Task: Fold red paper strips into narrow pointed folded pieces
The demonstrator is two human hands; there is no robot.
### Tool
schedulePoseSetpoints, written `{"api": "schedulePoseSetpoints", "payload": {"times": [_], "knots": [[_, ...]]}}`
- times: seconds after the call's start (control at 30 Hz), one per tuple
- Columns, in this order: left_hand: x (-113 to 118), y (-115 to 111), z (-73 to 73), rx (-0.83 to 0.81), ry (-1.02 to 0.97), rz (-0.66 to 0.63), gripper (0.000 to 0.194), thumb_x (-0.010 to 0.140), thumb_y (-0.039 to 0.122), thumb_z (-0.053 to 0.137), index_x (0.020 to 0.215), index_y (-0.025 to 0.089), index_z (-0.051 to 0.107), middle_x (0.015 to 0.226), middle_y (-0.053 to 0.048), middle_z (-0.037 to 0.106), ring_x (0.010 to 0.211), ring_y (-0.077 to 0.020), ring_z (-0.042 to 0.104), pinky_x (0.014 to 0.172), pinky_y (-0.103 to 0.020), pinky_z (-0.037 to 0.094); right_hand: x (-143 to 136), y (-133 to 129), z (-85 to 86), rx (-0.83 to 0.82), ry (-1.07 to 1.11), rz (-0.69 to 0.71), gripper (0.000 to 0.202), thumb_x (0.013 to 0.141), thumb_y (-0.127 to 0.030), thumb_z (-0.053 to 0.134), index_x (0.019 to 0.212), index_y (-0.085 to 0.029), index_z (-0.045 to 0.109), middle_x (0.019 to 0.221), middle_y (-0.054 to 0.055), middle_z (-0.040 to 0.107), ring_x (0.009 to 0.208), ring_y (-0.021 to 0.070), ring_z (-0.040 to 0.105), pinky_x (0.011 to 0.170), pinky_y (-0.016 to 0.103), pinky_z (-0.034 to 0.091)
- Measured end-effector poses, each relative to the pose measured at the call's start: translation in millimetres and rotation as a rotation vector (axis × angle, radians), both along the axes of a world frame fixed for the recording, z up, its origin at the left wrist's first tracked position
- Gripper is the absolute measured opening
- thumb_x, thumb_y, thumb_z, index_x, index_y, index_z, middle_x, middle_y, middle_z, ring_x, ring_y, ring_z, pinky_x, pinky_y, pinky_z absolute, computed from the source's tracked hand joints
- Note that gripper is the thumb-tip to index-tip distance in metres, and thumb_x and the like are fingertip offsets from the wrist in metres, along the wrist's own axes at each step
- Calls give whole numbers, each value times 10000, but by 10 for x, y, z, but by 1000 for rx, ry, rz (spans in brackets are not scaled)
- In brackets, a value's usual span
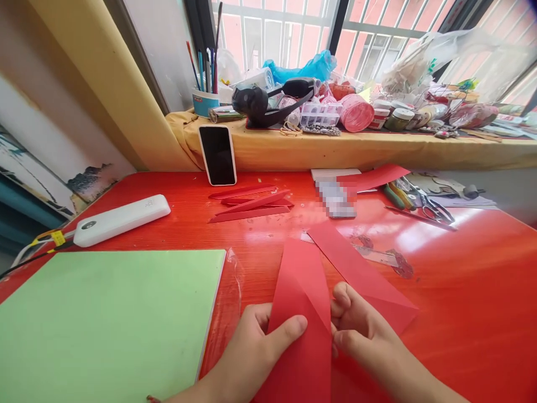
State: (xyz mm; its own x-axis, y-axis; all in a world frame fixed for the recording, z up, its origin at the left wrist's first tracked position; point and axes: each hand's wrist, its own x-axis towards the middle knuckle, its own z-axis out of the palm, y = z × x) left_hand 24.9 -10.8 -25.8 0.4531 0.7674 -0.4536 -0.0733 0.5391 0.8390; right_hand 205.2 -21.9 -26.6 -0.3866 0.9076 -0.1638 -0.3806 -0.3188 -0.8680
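Note:
A folded strip of red paper (300, 285) is held up over the table, with crease lines running across its upper part. My left hand (268, 341) grips it from the left, thumb flat on the front and the other fingers hidden behind. At the paper's right edge is my right hand (361, 330), its fingers curled and the thumb and fingertips closed at that edge. Behind my right hand, a second folded red paper strip (364, 280) lies slanted on the table. Farther back rests a small pile of narrow red paper strips (251, 204).
Green paper sheets (113, 313) cover the left front. Behind them is a white power bank (121, 221) with cables. A phone (218, 155) leans upright against the crowded sill. Scissors (430, 204) and pliers (398, 196) lie at the back right of the red table (474, 291).

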Motion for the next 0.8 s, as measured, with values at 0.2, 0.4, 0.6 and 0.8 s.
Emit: {"api": "schedulePoseSetpoints", "payload": {"times": [0.2,0.4,0.6,0.8], "knots": [[-10,-31,-6,66,76,79,390,812,509,746,674,152,668,636,6,657,577,-124,577,555,-201,462,61,4,-142,-26,27,17,401,633,-76,559,800,-261,244,756,-94,463,603,68,432,567,176,368],[-7,-27,-16,86,99,99,364,815,496,734,687,162,667,657,-6,676,651,-174,644,562,-216,480,55,19,-191,-67,10,41,460,661,-115,640,813,-267,233,747,-102,471,590,61,418,546,163,336],[-20,-47,-20,100,132,76,330,833,476,716,730,163,695,693,-15,699,701,-197,668,572,-224,485,39,23,-152,-65,120,71,464,728,-127,704,815,-258,267,784,-88,519,633,70,422,579,168,348],[-18,-58,-9,118,81,31,308,858,455,689,823,156,754,709,-20,702,672,-178,644,584,-228,485,20,11,-131,-125,202,65,463,713,-39,691,797,-248,286,722,-115,453,572,46,362,541,152,299]]}}
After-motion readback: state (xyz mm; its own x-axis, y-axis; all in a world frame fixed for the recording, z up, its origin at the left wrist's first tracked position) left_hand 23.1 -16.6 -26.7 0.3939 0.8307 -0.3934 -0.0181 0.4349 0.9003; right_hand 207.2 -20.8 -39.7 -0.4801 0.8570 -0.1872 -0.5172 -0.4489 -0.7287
